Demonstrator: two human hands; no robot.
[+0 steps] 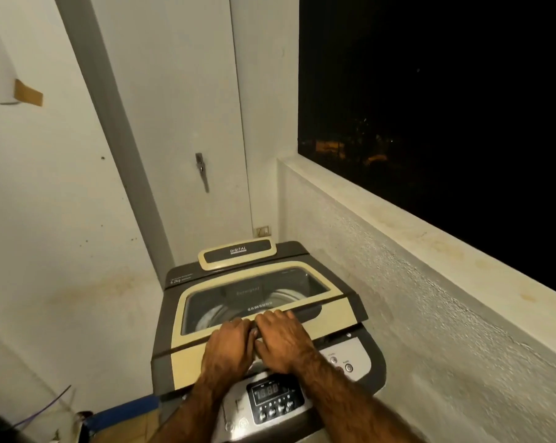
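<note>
Cream-and-brown, glass-windowed folding lid (332, 311), lying flat or nearly so on top of the dark grey top-loading washing machine (378, 359); hard to tell whether fully seated. Side by side at the middle of its front part, left hand (230, 343) and right hand (284, 338), fingers curled over the dark handle strip (308, 312), gripping it.

Judged as either the start of lifting the lid or the last of pressing it down; impossible to say which. If opening, next: pull up and away toward the back of the washing machine, folding at the dark crease, both hands level to avoid twisting.

Above the washing machine, open room. Behind it, a tall white door (180, 123), probably near enough to meet a raised lid. Right of it, a rough white plastered parapet wall (430, 314), close alongside. Left of it, a stained white side wall (62, 251), slightly further off. At its front, under the wrists, a silver control panel (276, 401) with lit display: worth keeping forearms off the buttons.
</note>
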